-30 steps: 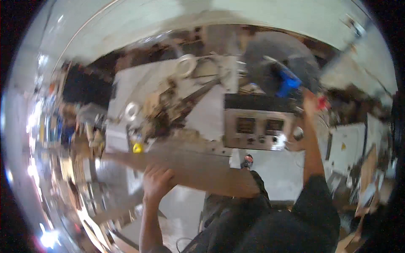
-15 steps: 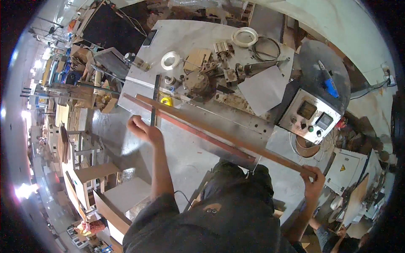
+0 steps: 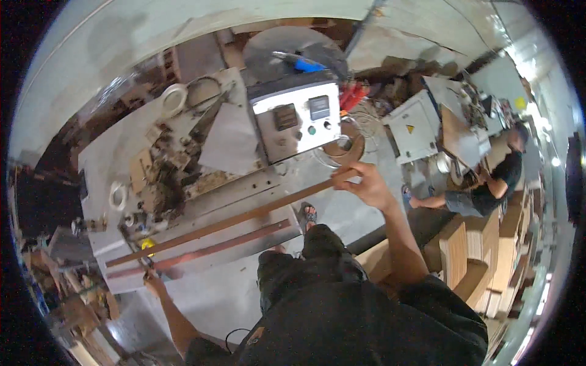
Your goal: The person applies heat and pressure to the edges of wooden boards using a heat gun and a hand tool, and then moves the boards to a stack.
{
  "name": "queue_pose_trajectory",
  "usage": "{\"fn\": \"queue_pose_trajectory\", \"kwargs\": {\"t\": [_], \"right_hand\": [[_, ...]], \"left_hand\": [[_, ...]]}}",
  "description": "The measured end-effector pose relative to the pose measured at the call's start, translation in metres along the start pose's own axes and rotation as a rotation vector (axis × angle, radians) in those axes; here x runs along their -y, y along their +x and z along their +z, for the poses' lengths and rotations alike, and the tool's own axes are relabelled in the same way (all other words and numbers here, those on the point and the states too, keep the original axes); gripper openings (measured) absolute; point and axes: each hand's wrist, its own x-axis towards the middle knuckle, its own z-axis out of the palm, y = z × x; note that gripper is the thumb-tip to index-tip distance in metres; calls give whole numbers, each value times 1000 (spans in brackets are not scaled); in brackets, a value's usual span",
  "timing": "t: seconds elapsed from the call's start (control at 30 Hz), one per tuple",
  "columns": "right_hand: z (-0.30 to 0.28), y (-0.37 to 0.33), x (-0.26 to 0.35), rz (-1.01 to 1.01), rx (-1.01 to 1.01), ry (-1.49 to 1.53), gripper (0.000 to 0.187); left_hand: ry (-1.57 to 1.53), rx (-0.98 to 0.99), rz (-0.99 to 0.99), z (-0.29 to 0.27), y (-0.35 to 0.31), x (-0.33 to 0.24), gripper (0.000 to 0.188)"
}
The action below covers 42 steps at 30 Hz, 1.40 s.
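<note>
My right hand (image 3: pixel 366 184) pinches the near right end of a long, thin wooden strip (image 3: pixel 238 216). The strip runs slantwise over the front of the grey metal table, its far end at the table's left. Below it, a reddish-brown strip (image 3: pixel 226 245) lies along the table's front edge. At the front left, my left hand (image 3: pixel 154 283) is closed around the end of a dark bar (image 3: pixel 146 261) that juts over this edge; blur hides the finger detail. A yellow tape measure (image 3: pixel 148 245) sits beside the bar.
Greasy machine parts (image 3: pixel 162 189), white rings (image 3: pixel 174 100) and a grey sheet (image 3: pixel 232 140) cover the table's back. A white control box (image 3: pixel 296 119) stands at its right end. A co-worker (image 3: pixel 497 183) sits at right, past stacked wooden panels (image 3: pixel 455 247).
The view has swung to the right, bringing the co-worker into fuller sight. My left hand has gone from beside the dark bar onto its end. My right hand still holds the wooden strip.
</note>
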Motion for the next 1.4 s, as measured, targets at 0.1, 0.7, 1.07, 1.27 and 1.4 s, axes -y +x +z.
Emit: {"fn": "queue_pose_trajectory", "kwargs": {"t": [0.1, 0.7, 1.07, 1.27, 1.4], "right_hand": [[4, 7, 3, -111, -32, 37, 27], [20, -11, -26, -158, 70, 299, 31], [21, -19, -42, -244, 77, 210, 30], [14, -14, -44, -282, 61, 243, 31], [11, -10, -41, -259, 94, 232, 39]], "left_hand": [[24, -37, -162, -53, -38, 1, 47], [-1123, 384, -199, -307, -237, -580, 14], [-395, 733, -32, -279, -341, -725, 26], [-292, 594, -100, -277, -323, -703, 30], [-268, 548, -164, -283, -301, -691, 28]]}}
